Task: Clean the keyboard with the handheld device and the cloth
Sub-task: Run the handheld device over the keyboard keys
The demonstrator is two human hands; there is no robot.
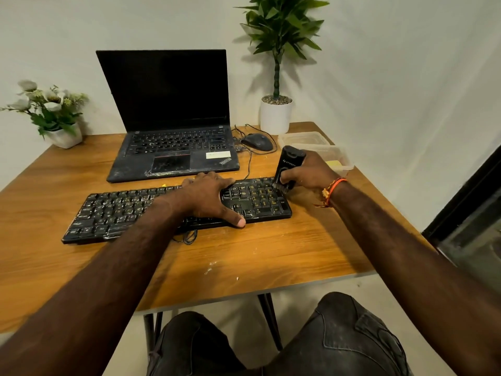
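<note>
**Brush pass under way at the number-pad end**

The keyboard (173, 210) lies across the middle of the counter (271, 253), in front of a dusty open laptop (170, 131), with pale specks showing on its keys and along its front edge. The right hand (309, 172) is wrapped around the handheld device (287, 165) — a dark, upright unit whose bristled lower end touches the far right corner of the keyboard, at the number pad. The left hand (208, 195) lies flat with fingers spread over the keys just left of the number pad, thumb at the front edge, apparently pinning the board so it does not slide.

Judging by this, the device stage is in hand and seems only partly done: the left and middle key rows look as speckled as before any cleaning. The next move likely calls for drawing the bristles row by row leftward, with the bracing hand lifted and reset out of the path.

The cloth cannot be made out for certain — a yellowish item sits in a clear plastic container (336, 156) just behind the right hand, and may be it. A mouse (256, 141) and its cable lie beside the laptop.
</note>
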